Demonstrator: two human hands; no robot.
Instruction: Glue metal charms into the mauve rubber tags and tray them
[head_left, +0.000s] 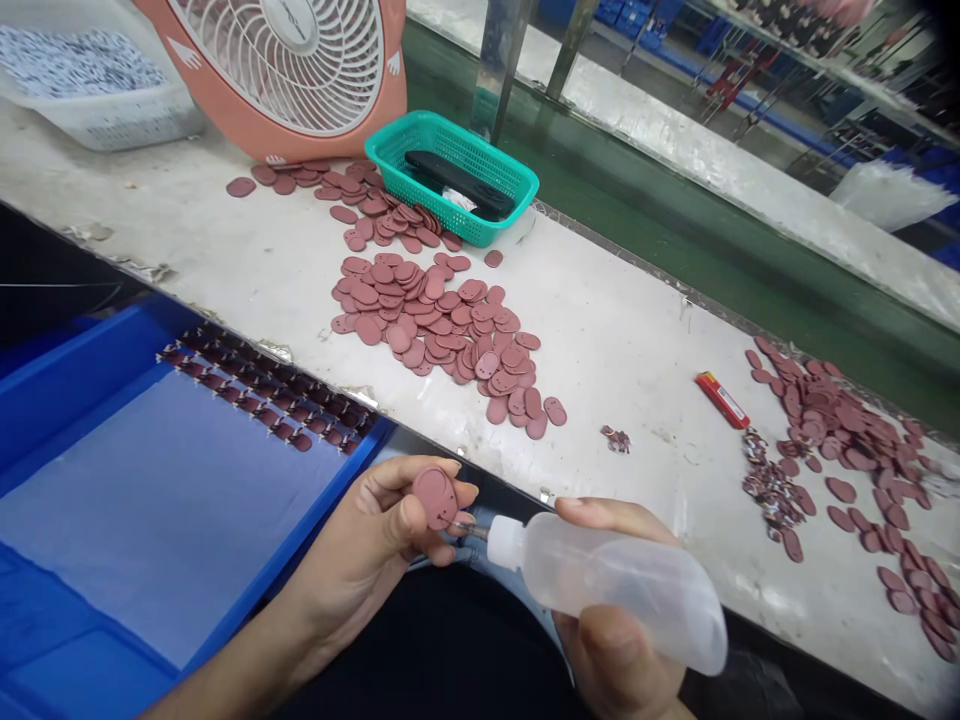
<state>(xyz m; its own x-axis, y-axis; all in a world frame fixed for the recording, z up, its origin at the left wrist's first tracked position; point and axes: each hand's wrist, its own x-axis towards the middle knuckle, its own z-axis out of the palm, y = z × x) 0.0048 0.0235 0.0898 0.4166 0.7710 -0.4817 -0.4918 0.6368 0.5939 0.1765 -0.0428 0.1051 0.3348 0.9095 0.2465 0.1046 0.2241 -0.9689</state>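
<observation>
My left hand [375, 535] pinches one reddish-brown oval piece [436, 497] between thumb and fingers, held over my lap. My right hand [611, 625] is wrapped round a clear plastic squeeze bottle [622, 585], lying sideways. Its thin metal nozzle [471, 531] points left and touches the underside of the held piece. A large pile of the same oval pieces [439, 325] lies on the white bench just beyond my hands.
A blue tray [112, 500] at left holds rows of finished pieces [262, 395] along its far edge. A teal basket [454, 175], a pink fan [292, 60], a red lighter [721, 399], another pile [847, 450] at right, and a green conveyor [675, 230] lie beyond.
</observation>
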